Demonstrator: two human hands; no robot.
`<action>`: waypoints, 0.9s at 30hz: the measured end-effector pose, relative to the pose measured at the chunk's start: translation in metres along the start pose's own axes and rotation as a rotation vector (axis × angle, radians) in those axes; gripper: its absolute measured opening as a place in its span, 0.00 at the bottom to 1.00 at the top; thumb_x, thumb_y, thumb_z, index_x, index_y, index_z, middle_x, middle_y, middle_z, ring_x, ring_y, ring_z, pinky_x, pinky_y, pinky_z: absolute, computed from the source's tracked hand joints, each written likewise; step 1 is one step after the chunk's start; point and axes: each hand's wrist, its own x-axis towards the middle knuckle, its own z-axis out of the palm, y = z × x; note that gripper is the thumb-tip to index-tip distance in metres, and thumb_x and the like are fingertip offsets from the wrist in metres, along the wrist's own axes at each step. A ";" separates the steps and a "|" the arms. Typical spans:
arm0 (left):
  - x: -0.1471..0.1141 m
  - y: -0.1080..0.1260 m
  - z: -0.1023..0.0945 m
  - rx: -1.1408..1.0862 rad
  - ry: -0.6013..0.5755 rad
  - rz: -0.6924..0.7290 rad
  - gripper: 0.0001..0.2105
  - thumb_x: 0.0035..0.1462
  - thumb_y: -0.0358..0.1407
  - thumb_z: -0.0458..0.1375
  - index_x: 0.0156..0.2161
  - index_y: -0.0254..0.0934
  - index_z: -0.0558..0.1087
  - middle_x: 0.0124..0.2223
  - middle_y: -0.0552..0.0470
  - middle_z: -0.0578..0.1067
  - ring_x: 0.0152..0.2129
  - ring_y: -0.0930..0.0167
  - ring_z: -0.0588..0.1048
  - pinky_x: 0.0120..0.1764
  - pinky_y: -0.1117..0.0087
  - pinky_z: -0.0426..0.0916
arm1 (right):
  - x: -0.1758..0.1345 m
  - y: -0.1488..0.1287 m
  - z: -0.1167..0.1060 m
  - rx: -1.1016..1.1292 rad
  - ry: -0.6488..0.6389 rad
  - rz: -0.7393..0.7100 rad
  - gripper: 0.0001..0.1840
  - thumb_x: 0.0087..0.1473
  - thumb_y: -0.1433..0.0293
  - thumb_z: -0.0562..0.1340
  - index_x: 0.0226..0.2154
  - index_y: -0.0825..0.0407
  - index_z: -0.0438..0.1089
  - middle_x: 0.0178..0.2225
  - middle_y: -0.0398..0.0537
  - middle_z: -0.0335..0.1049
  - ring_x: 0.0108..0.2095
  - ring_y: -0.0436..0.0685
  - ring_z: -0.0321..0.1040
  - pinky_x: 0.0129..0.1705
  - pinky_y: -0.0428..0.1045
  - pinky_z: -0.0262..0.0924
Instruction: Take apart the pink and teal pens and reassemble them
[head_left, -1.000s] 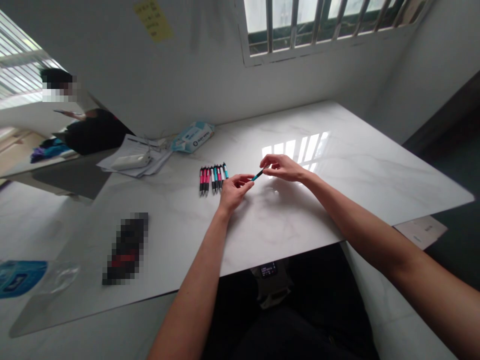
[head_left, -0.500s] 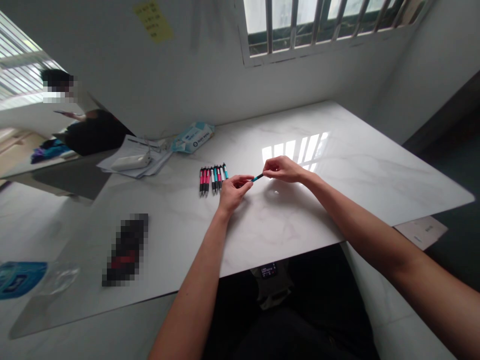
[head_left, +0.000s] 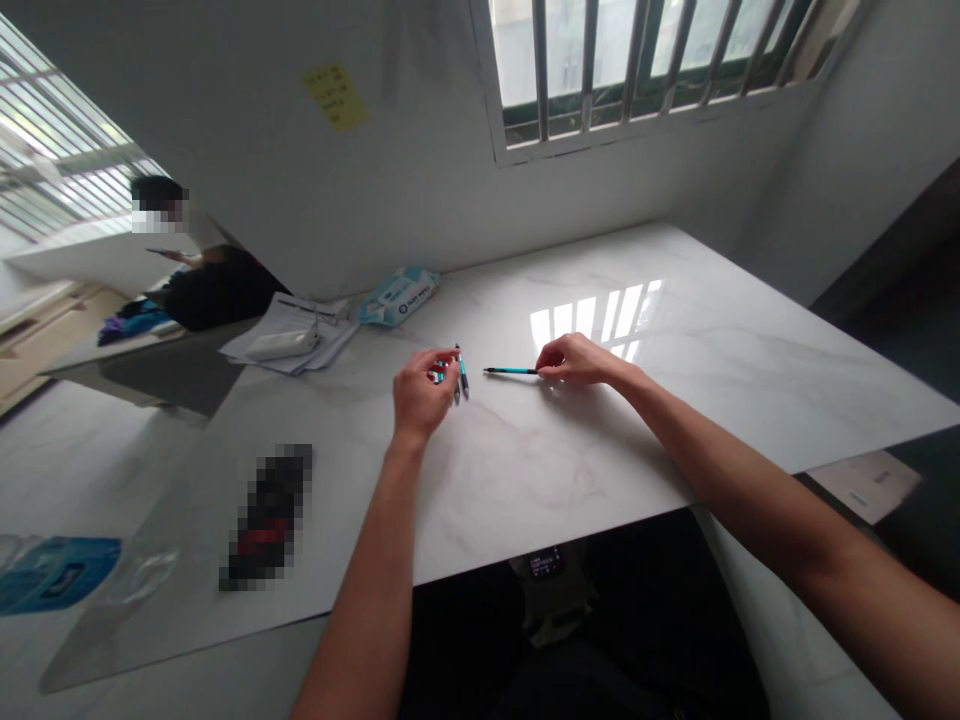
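Observation:
My right hand (head_left: 574, 360) pinches the dark end of a teal and black pen (head_left: 513, 371), which points left, level with the tabletop. My left hand (head_left: 420, 395) is at the row of pens, its fingers bent and thumb apart from the forefinger, with bits of teal showing through the gap. Just right of its fingertips lies another teal and black pen (head_left: 463, 372), pointing toward me. The hand hides most of the row; whether it touches any pen I cannot tell.
On the white marbled table (head_left: 525, 480) are a wipes pack (head_left: 399, 297), papers (head_left: 300, 350) with a white object, and a blurred dark object (head_left: 266, 520). A blue-labelled bottle (head_left: 60, 572) lies at the left. A person (head_left: 214, 285) sits beyond the partition.
My left hand has let go of the teal pen and moved left over the row of pens. My right hand keeps the pen, now fully visible. The camera view has shifted slightly.

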 end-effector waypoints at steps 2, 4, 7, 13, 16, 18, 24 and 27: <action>0.010 -0.018 -0.017 0.161 0.064 -0.034 0.12 0.61 0.36 0.60 0.46 0.39 0.84 0.46 0.48 0.84 0.34 0.67 0.80 0.43 0.67 0.73 | 0.000 -0.002 0.005 -0.021 0.038 0.011 0.10 0.57 0.70 0.68 0.41 0.52 0.84 0.35 0.48 0.82 0.33 0.53 0.74 0.33 0.45 0.62; 0.014 -0.039 -0.030 0.299 0.163 -0.069 0.14 0.62 0.33 0.57 0.45 0.37 0.84 0.47 0.46 0.83 0.36 0.65 0.80 0.46 0.66 0.73 | 0.001 -0.001 0.009 -0.045 0.069 0.009 0.11 0.58 0.69 0.68 0.43 0.52 0.84 0.35 0.48 0.82 0.33 0.53 0.74 0.34 0.45 0.62; 0.010 -0.070 -0.038 0.404 0.204 -0.160 0.16 0.61 0.32 0.55 0.46 0.37 0.84 0.46 0.44 0.84 0.37 0.63 0.80 0.49 0.64 0.72 | 0.003 0.003 0.014 -0.049 0.099 0.000 0.14 0.58 0.69 0.69 0.47 0.51 0.83 0.36 0.47 0.82 0.33 0.52 0.75 0.37 0.45 0.64; 0.002 -0.083 -0.037 0.446 0.123 -0.396 0.19 0.62 0.36 0.58 0.54 0.42 0.84 0.43 0.45 0.85 0.43 0.56 0.82 0.52 0.58 0.73 | 0.005 -0.007 0.028 -0.082 0.152 0.033 0.15 0.59 0.68 0.69 0.49 0.47 0.82 0.38 0.44 0.83 0.34 0.52 0.75 0.37 0.45 0.63; 0.003 -0.074 -0.035 0.435 0.100 -0.413 0.19 0.63 0.36 0.57 0.55 0.42 0.83 0.42 0.44 0.86 0.46 0.55 0.83 0.54 0.57 0.73 | 0.012 -0.025 0.040 -0.122 0.151 0.081 0.17 0.60 0.68 0.68 0.52 0.47 0.81 0.39 0.44 0.83 0.33 0.53 0.75 0.35 0.45 0.62; 0.004 -0.070 -0.033 0.428 0.085 -0.425 0.19 0.63 0.35 0.57 0.55 0.42 0.83 0.43 0.43 0.86 0.47 0.55 0.83 0.55 0.57 0.73 | 0.020 -0.039 0.048 -0.163 0.128 0.110 0.19 0.60 0.68 0.68 0.54 0.47 0.79 0.40 0.45 0.84 0.35 0.54 0.77 0.35 0.46 0.62; 0.003 -0.077 -0.024 0.285 0.044 -0.360 0.17 0.62 0.35 0.59 0.53 0.41 0.84 0.45 0.44 0.86 0.43 0.58 0.84 0.53 0.60 0.73 | 0.053 -0.079 0.077 -0.253 0.115 0.159 0.19 0.61 0.68 0.67 0.54 0.49 0.80 0.43 0.51 0.84 0.43 0.61 0.79 0.44 0.49 0.66; 0.002 -0.081 -0.020 0.224 0.062 -0.369 0.16 0.61 0.35 0.60 0.50 0.41 0.85 0.42 0.44 0.86 0.41 0.58 0.84 0.51 0.60 0.74 | 0.064 -0.095 0.089 -0.282 0.083 0.188 0.18 0.61 0.64 0.67 0.52 0.50 0.81 0.45 0.56 0.83 0.45 0.64 0.79 0.45 0.51 0.67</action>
